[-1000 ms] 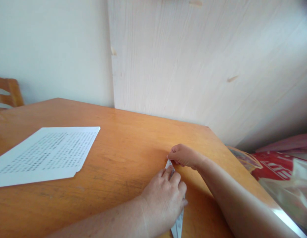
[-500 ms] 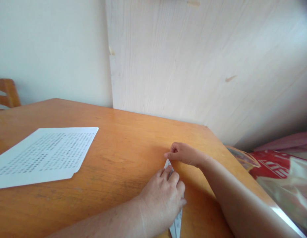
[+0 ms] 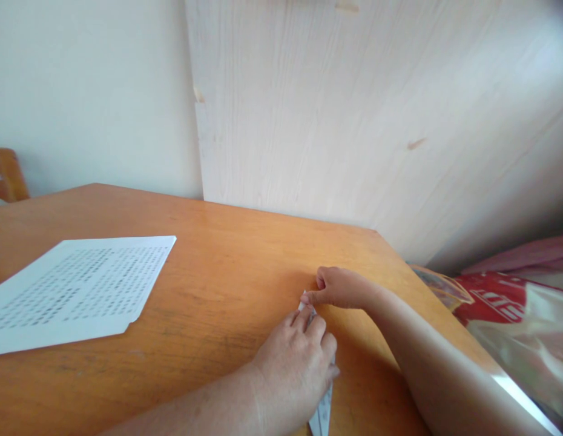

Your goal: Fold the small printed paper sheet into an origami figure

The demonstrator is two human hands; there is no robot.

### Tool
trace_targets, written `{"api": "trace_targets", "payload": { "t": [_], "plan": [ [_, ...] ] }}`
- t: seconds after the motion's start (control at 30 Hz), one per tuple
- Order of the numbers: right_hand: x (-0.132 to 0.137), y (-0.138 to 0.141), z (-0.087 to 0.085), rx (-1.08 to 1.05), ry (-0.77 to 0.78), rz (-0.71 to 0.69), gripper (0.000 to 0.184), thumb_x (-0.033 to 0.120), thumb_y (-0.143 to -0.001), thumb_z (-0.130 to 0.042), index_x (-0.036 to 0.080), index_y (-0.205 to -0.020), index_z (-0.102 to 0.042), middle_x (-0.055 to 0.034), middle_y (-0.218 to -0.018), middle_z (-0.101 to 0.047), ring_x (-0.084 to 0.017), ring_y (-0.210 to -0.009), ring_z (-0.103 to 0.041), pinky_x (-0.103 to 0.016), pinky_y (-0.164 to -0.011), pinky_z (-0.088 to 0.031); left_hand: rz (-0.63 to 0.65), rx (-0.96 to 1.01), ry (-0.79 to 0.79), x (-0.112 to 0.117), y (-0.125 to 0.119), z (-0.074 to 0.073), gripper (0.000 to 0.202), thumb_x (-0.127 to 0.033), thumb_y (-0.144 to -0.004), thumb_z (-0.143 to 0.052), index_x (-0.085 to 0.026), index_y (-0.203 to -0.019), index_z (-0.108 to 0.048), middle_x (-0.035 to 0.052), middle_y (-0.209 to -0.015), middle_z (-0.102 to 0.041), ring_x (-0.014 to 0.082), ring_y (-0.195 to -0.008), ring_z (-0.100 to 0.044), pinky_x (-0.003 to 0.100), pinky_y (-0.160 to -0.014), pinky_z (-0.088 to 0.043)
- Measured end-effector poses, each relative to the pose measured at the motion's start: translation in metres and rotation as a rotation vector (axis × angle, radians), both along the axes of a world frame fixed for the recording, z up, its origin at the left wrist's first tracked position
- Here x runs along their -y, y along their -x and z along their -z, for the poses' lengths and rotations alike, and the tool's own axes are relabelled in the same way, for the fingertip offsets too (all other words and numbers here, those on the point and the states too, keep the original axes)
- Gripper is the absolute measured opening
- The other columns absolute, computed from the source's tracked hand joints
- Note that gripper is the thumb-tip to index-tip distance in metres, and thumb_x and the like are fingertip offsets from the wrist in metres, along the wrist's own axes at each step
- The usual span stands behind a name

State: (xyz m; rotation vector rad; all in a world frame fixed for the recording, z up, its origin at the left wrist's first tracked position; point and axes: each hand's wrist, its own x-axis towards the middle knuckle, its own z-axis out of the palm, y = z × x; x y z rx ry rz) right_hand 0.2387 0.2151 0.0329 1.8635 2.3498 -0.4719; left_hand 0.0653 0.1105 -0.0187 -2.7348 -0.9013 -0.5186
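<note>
Lying on the table [image 3: 209, 284]: one narrow folded paper [image 3: 324, 413], pointed end outward. Left hand [image 3: 298, 363]: over it, fingers slightly spread, grip hidden from me. Right hand [image 3: 342, 289]: thumb at the tip, fingers curled; whether pinching, I cannot tell remotely.

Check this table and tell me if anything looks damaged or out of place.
The printed paper has a small notch at its corner nearest the left hand, breaking its straight outline; torn or misaligned sheets, I can't tell. The tabletop looks scuffed. No spill shows.
</note>
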Motion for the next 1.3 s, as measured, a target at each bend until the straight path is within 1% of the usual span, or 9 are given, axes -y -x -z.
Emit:
{"api": "trace_targets", "payload": {
  "t": [0.17,0.3,0.4,0.53,0.67,0.73,0.93,1.13,1.3],
  "plan": [
    [0.001,-0.001,0.001,0.024,-0.018,0.008,0.059,0.078,-0.074,-0.062,0.021,-0.086,-0.064,-0.0059,-0.083,-0.071,-0.021,-0.071,-0.061,-0.029,-0.054,-0.032,-0.005,0.004,0.024,-0.001,0.0,0.002,0.036,-0.048,-0.096,-0.057,-0.013,-0.102,-0.067,0.0151,-0.114,-0.066,0.0355,-0.123,-0.057,0.049,-0.106,-0.045],
    [0.002,-0.001,0.001,0.031,-0.025,0.018,0.057,0.077,-0.076,-0.061,0.021,-0.088,-0.066,-0.0059,-0.085,-0.072,-0.021,-0.073,-0.063,-0.029,-0.056,-0.033,-0.014,0.005,0.039,0.0,-0.001,0.005,0.038,-0.048,-0.096,-0.056,-0.013,-0.106,-0.067,0.0164,-0.117,-0.065,0.036,-0.127,-0.054,0.049,-0.107,-0.044],
    [0.001,-0.001,0.002,0.028,-0.016,0.033,0.057,0.076,-0.077,-0.061,0.021,-0.091,-0.067,-0.0073,-0.088,-0.073,-0.022,-0.075,-0.064,-0.029,-0.058,-0.035,-0.023,0.021,0.061,0.0,-0.001,0.007,0.038,-0.048,-0.096,-0.057,-0.013,-0.109,-0.067,0.0154,-0.119,-0.065,0.0355,-0.129,-0.053,0.049,-0.108,-0.043],
    [-0.001,0.0,0.003,0.023,-0.02,0.036,0.058,0.076,-0.078,-0.06,0.02,-0.093,-0.069,-0.0085,-0.089,-0.073,-0.023,-0.077,-0.065,-0.03,-0.059,-0.036,-0.019,0.02,0.082,0.001,-0.001,0.002,0.04,-0.047,-0.096,-0.058,-0.013,-0.114,-0.066,0.0151,-0.125,-0.064,0.0329,-0.13,-0.051,0.047,-0.11,-0.042],
    [-0.001,0.001,0.002,0.018,-0.032,0.029,0.061,0.077,-0.078,-0.058,0.019,-0.092,-0.07,-0.0093,-0.087,-0.074,-0.023,-0.075,-0.065,-0.03,-0.057,-0.036,-0.012,-0.021,0.105,0.003,0.0,-0.006,0.036,-0.045,-0.096,-0.058,-0.014,-0.109,-0.069,0.0133,-0.114,-0.069,0.0326,-0.121,-0.057,0.048,-0.102,-0.048],
    [-0.001,0.001,0.001,0.011,-0.021,0.021,0.062,0.077,-0.078,-0.058,0.018,-0.093,-0.071,-0.0099,-0.085,-0.074,-0.023,-0.073,-0.065,-0.029,-0.055,-0.035,-0.016,-0.038,0.097,0.003,-0.001,-0.006,0.037,-0.045,-0.096,-0.058,-0.013,-0.111,-0.07,0.0142,-0.116,-0.069,0.0323,-0.118,-0.06,0.048,-0.1,-0.049],
    [-0.005,0.001,0.004,0.027,0.004,0.027,0.064,0.077,-0.079,-0.056,0.017,-0.091,-0.073,-0.0109,-0.083,-0.074,-0.023,-0.072,-0.065,-0.029,-0.056,-0.037,-0.016,-0.045,0.006,0.003,-0.002,0.003,0.051,-0.049,-0.095,-0.059,-0.007,-0.121,-0.068,0.0188,-0.125,-0.068,0.0333,-0.12,-0.061,0.045,-0.104,-0.048],
    [-0.009,0.002,0.009,0.035,-0.037,0.078,0.06,0.075,-0.083,-0.052,0.019,-0.09,-0.073,-0.0118,-0.09,-0.075,-0.025,-0.078,-0.067,-0.029,-0.061,-0.04,-0.009,-0.046,-0.037,0.0,-0.001,0.009,0.051,-0.051,-0.095,-0.059,-0.008,-0.119,-0.069,0.0176,-0.125,-0.069,0.0318,-0.119,-0.061,0.043,-0.104,-0.048],
    [-0.01,-0.002,0.007,-0.004,-0.047,0.075,0.056,0.067,-0.091,-0.045,0.017,-0.093,-0.072,-0.0126,-0.096,-0.075,-0.024,-0.082,-0.067,-0.029,-0.06,-0.038,0.002,-0.051,-0.043,-0.002,0.001,0.014,0.049,-0.051,-0.096,-0.056,-0.009,-0.119,-0.068,0.0174,-0.126,-0.068,0.032,-0.122,-0.059,0.044,-0.107,-0.045]
  ]
}}
